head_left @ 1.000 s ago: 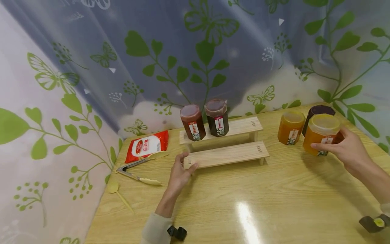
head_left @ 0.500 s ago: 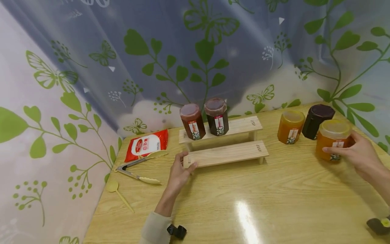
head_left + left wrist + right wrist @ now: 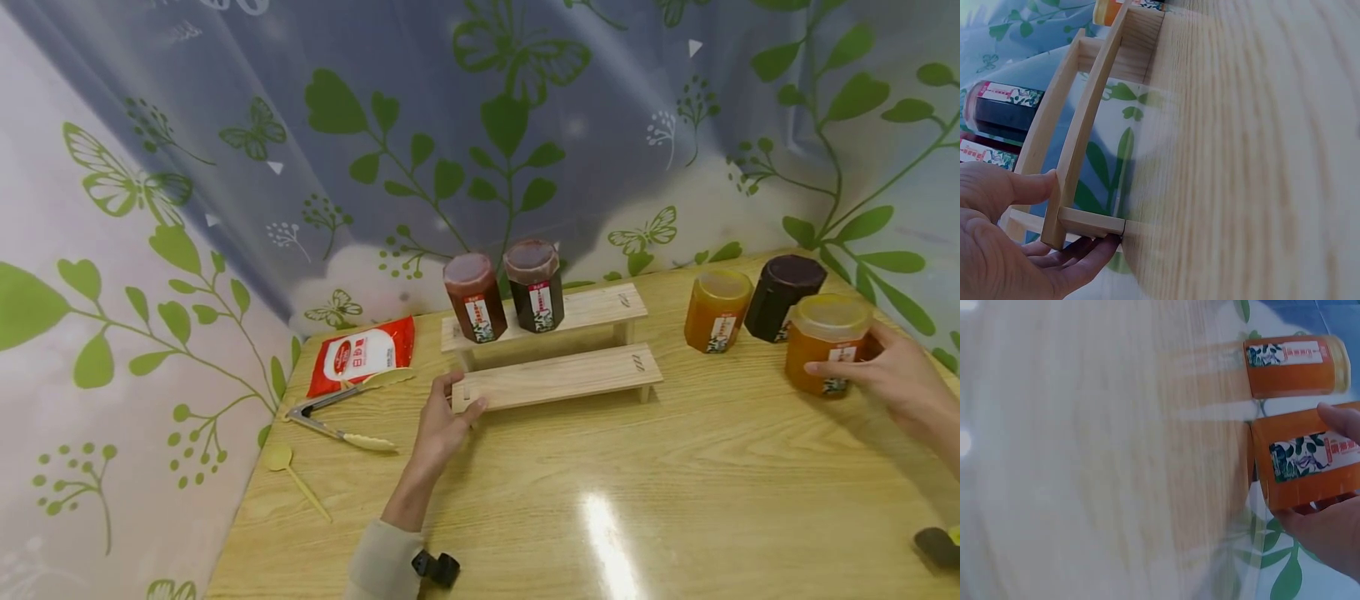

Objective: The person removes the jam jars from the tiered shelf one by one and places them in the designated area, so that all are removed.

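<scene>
An orange jar [image 3: 813, 342] is upright near the right edge of the bench [image 3: 675, 500], resting or barely raised; the right grip [image 3: 900, 371] is clamped round it. Just behind stands a dark jar [image 3: 780, 300]. The left grip [image 3: 442, 421] pinches the front left end of the wooden stand [image 3: 555, 379], seemingly steadying it while the jar is handled. Any next move likely calls for keeping the jar level.
</scene>
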### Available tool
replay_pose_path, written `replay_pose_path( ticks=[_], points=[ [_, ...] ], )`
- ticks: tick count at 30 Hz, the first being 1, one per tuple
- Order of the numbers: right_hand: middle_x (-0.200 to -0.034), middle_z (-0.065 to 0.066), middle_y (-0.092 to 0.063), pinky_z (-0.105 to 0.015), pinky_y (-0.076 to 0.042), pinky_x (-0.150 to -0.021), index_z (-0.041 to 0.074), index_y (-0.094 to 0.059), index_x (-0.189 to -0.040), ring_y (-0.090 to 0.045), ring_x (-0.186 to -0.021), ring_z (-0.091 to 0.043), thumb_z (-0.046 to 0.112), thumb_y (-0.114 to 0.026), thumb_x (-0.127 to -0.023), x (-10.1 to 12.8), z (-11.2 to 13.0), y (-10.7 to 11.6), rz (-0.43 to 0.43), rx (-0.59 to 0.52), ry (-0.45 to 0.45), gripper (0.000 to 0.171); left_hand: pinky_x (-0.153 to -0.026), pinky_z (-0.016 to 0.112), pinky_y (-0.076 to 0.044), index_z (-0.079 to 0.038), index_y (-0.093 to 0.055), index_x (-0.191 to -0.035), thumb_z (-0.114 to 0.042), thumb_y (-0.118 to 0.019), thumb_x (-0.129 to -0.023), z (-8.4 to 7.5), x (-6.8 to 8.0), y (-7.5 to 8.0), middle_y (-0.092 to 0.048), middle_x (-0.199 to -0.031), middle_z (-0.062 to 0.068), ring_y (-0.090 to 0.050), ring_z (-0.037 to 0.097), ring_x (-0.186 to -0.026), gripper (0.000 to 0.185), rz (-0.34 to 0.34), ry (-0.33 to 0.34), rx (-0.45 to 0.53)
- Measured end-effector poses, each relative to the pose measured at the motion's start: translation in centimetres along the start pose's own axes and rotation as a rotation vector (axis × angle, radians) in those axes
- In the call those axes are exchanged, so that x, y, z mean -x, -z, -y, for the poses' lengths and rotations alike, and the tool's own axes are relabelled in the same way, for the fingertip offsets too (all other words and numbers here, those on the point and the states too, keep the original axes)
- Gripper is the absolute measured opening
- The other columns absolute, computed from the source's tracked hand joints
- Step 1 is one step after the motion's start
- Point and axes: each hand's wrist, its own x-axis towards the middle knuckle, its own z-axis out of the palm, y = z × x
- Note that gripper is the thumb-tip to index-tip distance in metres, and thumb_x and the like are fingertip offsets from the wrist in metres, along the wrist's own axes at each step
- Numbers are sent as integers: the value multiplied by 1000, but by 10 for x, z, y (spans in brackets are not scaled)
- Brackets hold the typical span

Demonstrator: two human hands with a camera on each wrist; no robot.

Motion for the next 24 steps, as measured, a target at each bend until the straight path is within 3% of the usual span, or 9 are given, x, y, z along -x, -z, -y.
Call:
replay_pose_path(
  ticks=[8,17,24],
  points=[
    [-109,7,-42,-20,-38,-67,45,-28,-147,-43,-82,-10,13,-77,-95,-4,-1,7,65,54,24,78,-116,57,-36,0,-48,-145,-11,-75,-96,-1,0,0,-52,-146,28,-45,42,-140,56,-2,0,0],
    [-83,8,-50,-23,-37,-64,44,-46,-124,-44,-73,-10,0,-77,-92,-3,-9,15,51,-41,30,63,-117,58,-35,1,-47,-145,-10,-74,-97,0,0,0,-50,-147,30,-43,43,-141,57,8,-8,-2],
    [-91,10,-51,-18,-39,-68,47,-42,-123,-46,-81,-8,9,-77,-95,-4,-12,18,73,28,11,59,-115,56,-38,1,-47,-146,-10,-74,-97,-1,0,0,-51,-147,28,-44,41,-140,57,6,-3,4]
  ],
)
